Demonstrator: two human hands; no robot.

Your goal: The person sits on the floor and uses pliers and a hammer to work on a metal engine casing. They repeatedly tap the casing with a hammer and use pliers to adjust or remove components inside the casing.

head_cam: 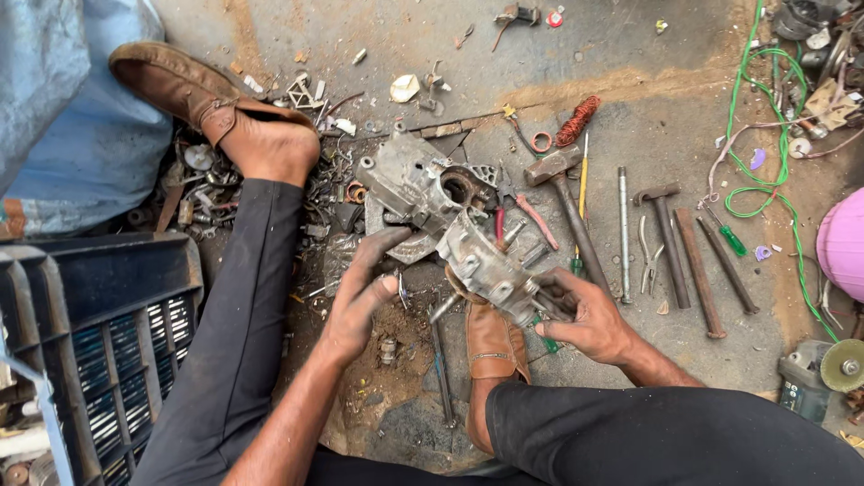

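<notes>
Sitting on the ground w/ legs spread, you hold 1 small grey metal casting (486, 270) in your right hand (589, 319); the fingers are clamped around its lower end, approx. above your right brown shoe (495, 346). Your left hand (364, 288) is at the other side, fingers stretched and slightly apart, the tips touching the edge of a flat metal plate (405, 247) under the big housing, just beside the casting. Count of things: 2 castings, i.e. the small one in hand and 1 bigger engine-like housing (418, 184) lying on the floor behind it, w/ a round hole on top. 2 hammers (562, 193) lie to the right, next to them approx. 3 long steel rods or chisels (700, 270), 1 pair of pliers (648, 256), and 2 screwdrivers: 1 yellow (582, 184), 1 w/ green handle (727, 236). 1 green wire (765, 126) runs in loops at far right. 1 dark plastic crate (90, 315) stands at the left. The small casting looks dull grey, dirty, w/ several bolt holes and a rough cast surface; it is tilted, one end toward the big housing.
</notes>
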